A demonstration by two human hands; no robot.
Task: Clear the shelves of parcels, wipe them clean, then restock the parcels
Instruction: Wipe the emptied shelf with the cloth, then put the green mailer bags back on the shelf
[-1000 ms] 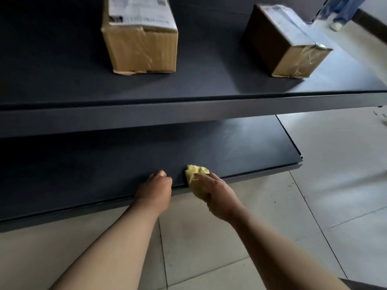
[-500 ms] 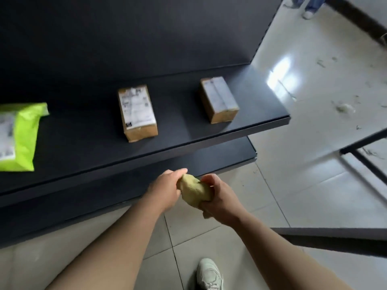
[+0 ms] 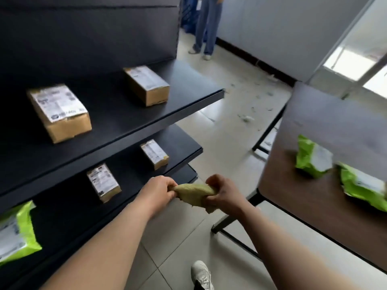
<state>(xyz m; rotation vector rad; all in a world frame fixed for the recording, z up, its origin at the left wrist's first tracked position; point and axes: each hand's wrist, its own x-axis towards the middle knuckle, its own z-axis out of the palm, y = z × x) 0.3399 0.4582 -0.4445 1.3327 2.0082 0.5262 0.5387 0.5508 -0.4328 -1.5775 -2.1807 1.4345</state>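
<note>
both hands hold the cloth (image 3: 195, 192) out in front of the shelves, over the floor: the left hand (image 3: 159, 192) pinches one end and the right hand (image 3: 225, 194) is curled round the other. on the upper shelf (image 3: 125, 122) a near box (image 3: 59, 111) and a far box (image 3: 147, 84) stand well apart. the shelf below (image 3: 134, 164) carries two small boxes (image 3: 103, 182) and a green mailer (image 3: 18, 231) (label up). two more mailers (image 3: 312, 160) lie on the table (image 3: 324, 114) at right.
</note>
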